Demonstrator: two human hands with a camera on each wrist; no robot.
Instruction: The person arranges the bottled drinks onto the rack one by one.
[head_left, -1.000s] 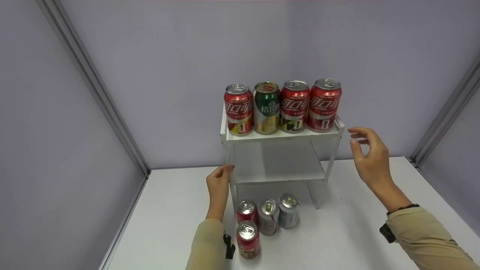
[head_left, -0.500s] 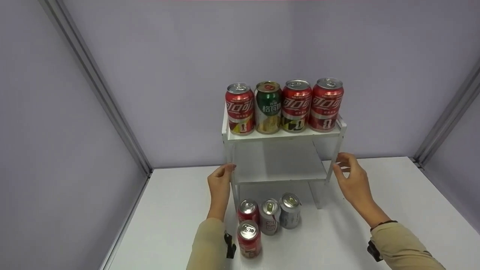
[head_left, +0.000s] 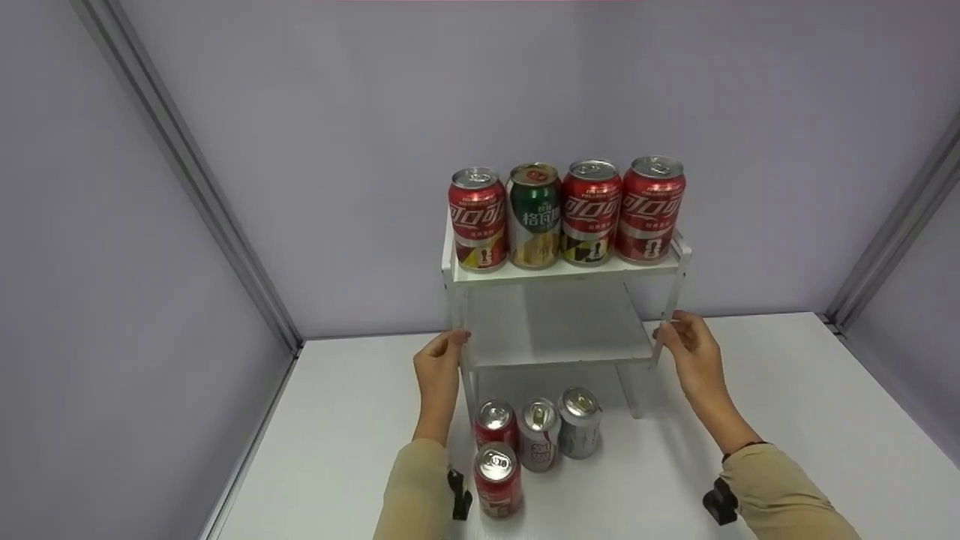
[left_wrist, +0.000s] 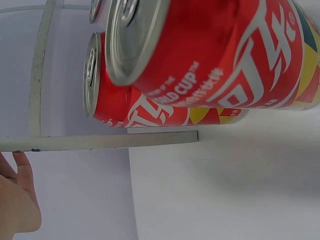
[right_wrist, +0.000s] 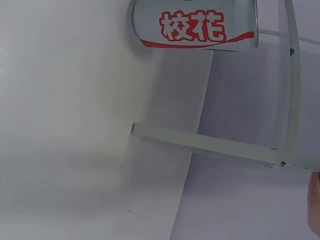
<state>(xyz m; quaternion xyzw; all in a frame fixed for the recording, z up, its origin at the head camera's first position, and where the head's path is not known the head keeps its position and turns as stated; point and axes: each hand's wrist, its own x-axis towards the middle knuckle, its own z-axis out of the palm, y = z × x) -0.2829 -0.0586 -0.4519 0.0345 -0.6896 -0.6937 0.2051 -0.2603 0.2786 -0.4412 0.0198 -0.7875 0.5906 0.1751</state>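
Observation:
A white two-tier shelf rack (head_left: 559,365) stands on the table, with a row of upright soda cans on its top tier. These are a red can (head_left: 478,217), a green and gold can (head_left: 534,217) and two more red cans (head_left: 590,214) (head_left: 651,210). My left hand (head_left: 437,367) grips the rack's left front post, and in the left wrist view its fingers (left_wrist: 25,175) meet that post. On the other side my right hand (head_left: 697,356) pinches the right front post between thumb and fingers. Only a bit of its fingers (right_wrist: 314,200) shows in the right wrist view.
Below the rack's front stand two red cans (head_left: 497,480) (head_left: 495,425), one before the other. Beside them are a silver can with red print (head_left: 538,442) and another silver can (head_left: 579,424). Grey-white walls (head_left: 360,150) enclose the white table (head_left: 330,420).
My right hand has moved down and left from the air beside the rack onto its right post. The left hand has stayed at the left post, and the cans have not moved.

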